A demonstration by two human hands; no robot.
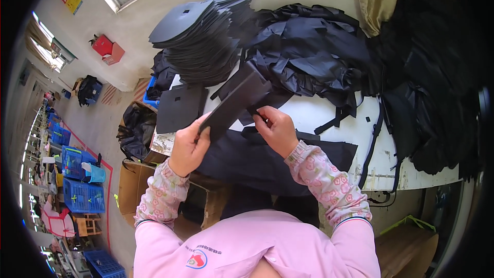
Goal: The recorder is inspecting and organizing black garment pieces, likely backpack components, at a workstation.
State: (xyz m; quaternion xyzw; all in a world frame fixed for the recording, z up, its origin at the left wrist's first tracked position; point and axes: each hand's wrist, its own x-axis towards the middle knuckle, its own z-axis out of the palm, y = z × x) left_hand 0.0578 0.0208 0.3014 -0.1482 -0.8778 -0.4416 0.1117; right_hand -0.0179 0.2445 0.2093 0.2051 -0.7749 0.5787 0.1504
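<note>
My left hand (189, 146) grips the near end of a stiff black panel (235, 104), thumb on top, and holds it tilted above the table. My right hand (278, 131) is closed in a pinch beside the panel's right edge, against dark material; what lies between its fingertips is too small to make out. Below both hands a black fabric piece (247, 157) drapes over the table's near edge. Left of the panel lies a flat black board (181, 107) with a small slot. Behind it rises a tall stack of similar boards (193, 31).
A heap of black fabric pieces (309, 51) covers the back of the white table (378, 146). More black material (427, 82) is piled at the right, with straps (371, 149) trailing down. Cardboard boxes (133, 185) stand at the lower left; blue crates (85, 195) are farther left.
</note>
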